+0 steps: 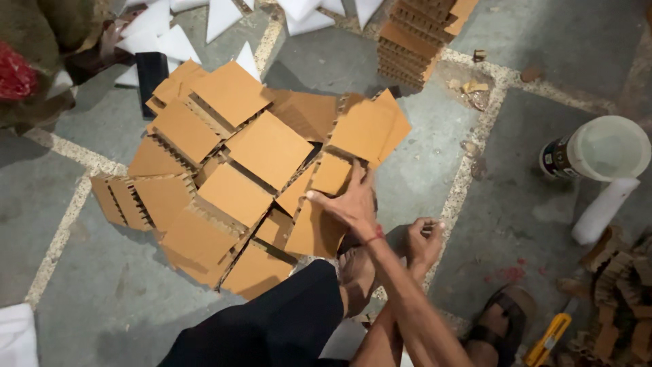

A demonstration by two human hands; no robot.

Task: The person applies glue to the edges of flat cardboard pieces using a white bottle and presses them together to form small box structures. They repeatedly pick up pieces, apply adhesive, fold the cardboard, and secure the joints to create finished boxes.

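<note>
A loose pile of brown corrugated cardboard squares is spread over the grey floor in front of me. My right hand, with a red thread at the wrist, lies flat on the pile's right edge. Its fingers are spread over a small square and a larger one just below. My left hand hangs to the right of the pile, just above the floor. It is curled closed with nothing visible in it. My forearms cross below the hands. My black trouser leg and bare foot lie under them.
A tall stack of cardboard pieces stands at the back. White foam triangles and a black block lie back left. On the right are a white lidded jar, a white roll, cardboard scraps, a yellow knife and a sandalled foot.
</note>
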